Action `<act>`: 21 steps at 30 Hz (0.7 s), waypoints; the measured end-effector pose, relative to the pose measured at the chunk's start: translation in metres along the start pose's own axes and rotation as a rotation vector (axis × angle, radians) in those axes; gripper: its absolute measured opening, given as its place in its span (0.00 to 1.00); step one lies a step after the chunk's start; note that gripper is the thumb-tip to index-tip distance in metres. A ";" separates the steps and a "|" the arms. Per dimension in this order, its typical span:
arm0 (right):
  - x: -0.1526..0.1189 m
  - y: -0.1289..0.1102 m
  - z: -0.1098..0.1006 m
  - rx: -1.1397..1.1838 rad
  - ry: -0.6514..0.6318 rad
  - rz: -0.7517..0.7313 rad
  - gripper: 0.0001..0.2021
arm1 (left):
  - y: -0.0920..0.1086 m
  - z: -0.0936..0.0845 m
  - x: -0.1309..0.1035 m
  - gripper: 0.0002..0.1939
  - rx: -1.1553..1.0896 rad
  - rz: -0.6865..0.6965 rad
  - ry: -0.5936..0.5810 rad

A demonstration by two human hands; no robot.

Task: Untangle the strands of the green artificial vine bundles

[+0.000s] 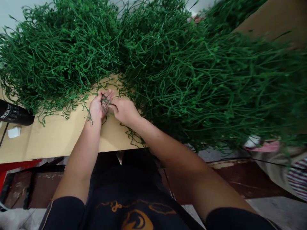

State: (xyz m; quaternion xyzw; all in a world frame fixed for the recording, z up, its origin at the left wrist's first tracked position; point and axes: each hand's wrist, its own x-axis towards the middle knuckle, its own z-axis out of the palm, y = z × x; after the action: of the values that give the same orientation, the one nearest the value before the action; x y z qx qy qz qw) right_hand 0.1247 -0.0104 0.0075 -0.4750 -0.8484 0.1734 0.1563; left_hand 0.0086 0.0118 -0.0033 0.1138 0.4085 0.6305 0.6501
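Pinching a small green sprig (107,103) between them, the left hand (98,107) and right hand (123,110) meet just in from the desk's (59,137) near edge, fingers closed on its stems. Beyond, heaped green stems (168,64) cover the far side; a black can (14,113) lies at the left edge.

My single head camera looks steeply down and forward, close over the table (59,137) edge and my forearms.
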 end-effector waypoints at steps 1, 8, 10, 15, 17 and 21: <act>-0.001 0.002 -0.001 -0.001 0.022 -0.020 0.15 | 0.000 0.000 0.001 0.17 -0.003 0.003 0.005; -0.029 -0.013 0.004 0.014 -0.008 -0.233 0.14 | 0.005 0.001 -0.003 0.17 -0.013 -0.021 0.050; -0.045 -0.024 0.004 0.068 0.040 -0.379 0.13 | 0.009 0.001 -0.005 0.16 -0.050 -0.017 0.073; -0.076 -0.045 -0.022 0.133 0.129 -0.808 0.10 | 0.017 -0.001 -0.005 0.19 -0.156 0.040 0.099; -0.077 -0.038 -0.043 0.100 0.227 -0.698 0.12 | 0.016 -0.003 -0.007 0.18 -0.147 0.034 0.062; -0.070 -0.004 -0.083 0.058 0.421 -0.335 0.11 | 0.012 -0.007 -0.007 0.16 -0.115 0.026 0.037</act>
State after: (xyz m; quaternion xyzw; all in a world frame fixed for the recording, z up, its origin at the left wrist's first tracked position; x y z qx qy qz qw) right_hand 0.1919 -0.0605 0.0764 -0.3491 -0.8586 0.0671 0.3693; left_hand -0.0035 0.0050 0.0031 0.0700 0.3820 0.6632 0.6398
